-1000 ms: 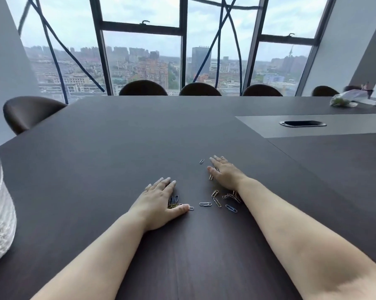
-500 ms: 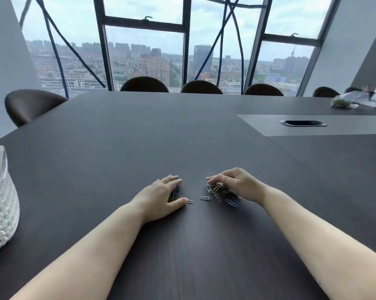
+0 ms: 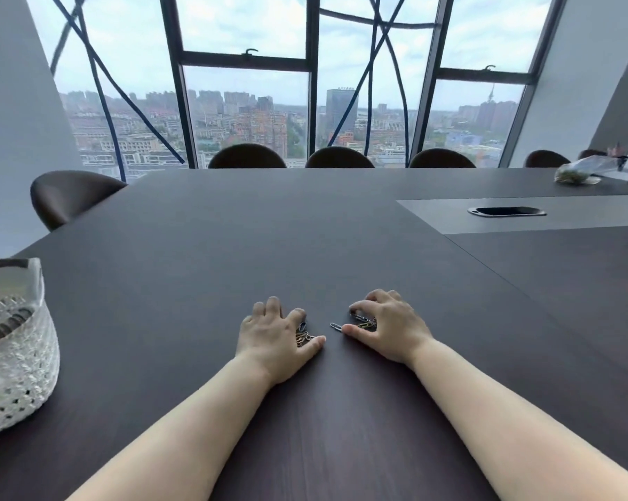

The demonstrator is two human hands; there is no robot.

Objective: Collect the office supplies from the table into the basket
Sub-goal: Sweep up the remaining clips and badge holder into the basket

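at the far left the basket (image 3: 23,374) stands on the table (image 3: 233,247), well apart from the work, and no clip can be seen in it from here. the left hand (image 3: 276,338), which lay flat over its clips a second ago, has arched up: its fingers now curl round the left heap (image 3: 302,336), thumb tip pressed to the table, closing on the heap but not yet lifting it. just right of that thumb one stray clip (image 3: 336,326) lies alone in the gap between the hands. the right hand (image 3: 388,327) was stretched far out and flat a second ago, with clips scattered behind it. it has since raked back and clawed shut round the right heap (image 3: 363,322), forefinger and thumb hemming it in. so the scatter is now two heaps and one straggler, all on the table. i judge the gathering nearly done, with the lift and the carry left to the basket yet to come. as for materials, the basket is white knitted cord in an open, holed weave with a soft rounded wall and a dark rim, so small clips might slip through the holes. the table is dark matt wood-grain, flat and smooth, which lets thin wire slide but makes it hard to pinch up. the clips are thin bent wire loops in gold, silver and blue, which probably tangle. farther right, a grey panel holds an oval cable port (image 3: 507,211).
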